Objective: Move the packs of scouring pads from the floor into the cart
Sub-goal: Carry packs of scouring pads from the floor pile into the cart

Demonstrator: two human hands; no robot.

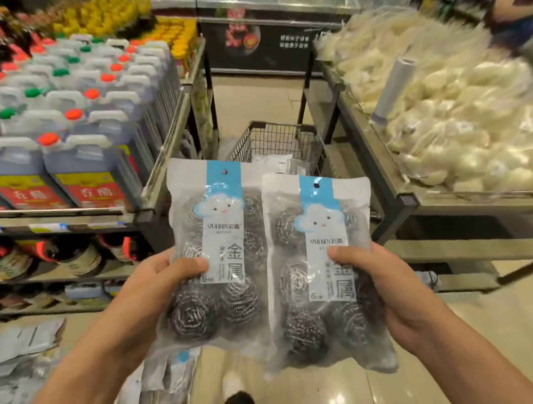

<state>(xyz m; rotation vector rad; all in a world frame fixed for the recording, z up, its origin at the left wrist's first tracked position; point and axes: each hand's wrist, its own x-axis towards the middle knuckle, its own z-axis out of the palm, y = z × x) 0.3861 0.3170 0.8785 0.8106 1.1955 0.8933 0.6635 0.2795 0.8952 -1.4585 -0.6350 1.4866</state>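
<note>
We have both forearms reaching up from the bottom corners and angling in toward each other, bare to the edge of view. Our left hand (146,290) is raised in front of us, palm turned inward, thumb laid flat across the front of the left scouring pad pack (218,258) and the fingers curled out of sight behind it. Our right hand (389,288) mirrors it, thumb pressed on the front of the right scouring pad pack (322,270), fingers wrapped behind. The two hands sit level, well apart, wrists roughly straight.
</note>
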